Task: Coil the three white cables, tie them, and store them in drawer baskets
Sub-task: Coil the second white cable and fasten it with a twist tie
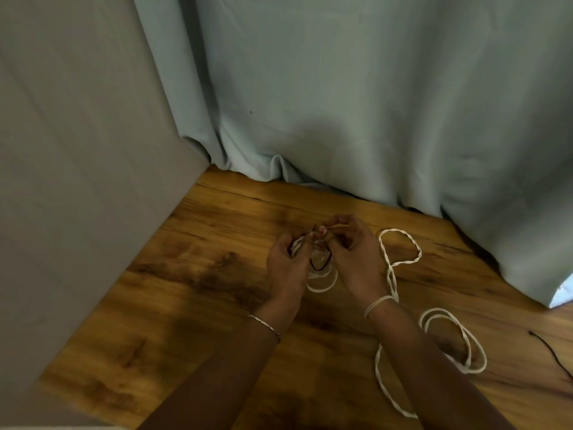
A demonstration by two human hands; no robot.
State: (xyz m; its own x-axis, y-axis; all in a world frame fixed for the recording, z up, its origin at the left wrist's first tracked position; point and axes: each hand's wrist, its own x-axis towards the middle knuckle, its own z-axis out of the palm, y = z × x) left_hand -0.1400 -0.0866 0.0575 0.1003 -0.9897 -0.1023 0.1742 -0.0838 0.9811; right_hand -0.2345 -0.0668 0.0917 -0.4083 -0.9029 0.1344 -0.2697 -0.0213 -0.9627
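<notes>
A small coil of white cable hangs between my two hands above the wooden floor. My left hand grips its left side. My right hand pinches a thin dark tie that loops around the coil. A second white cable lies in a loose loop to the right and runs under my right wrist. Further right and nearer, a third white cable lies in loose loops on the floor. No drawer basket is in view.
A grey panel rises on the left. A pale blue-green curtain hangs down to the wooden floor at the back. A thin dark tie lies on the floor at the far right.
</notes>
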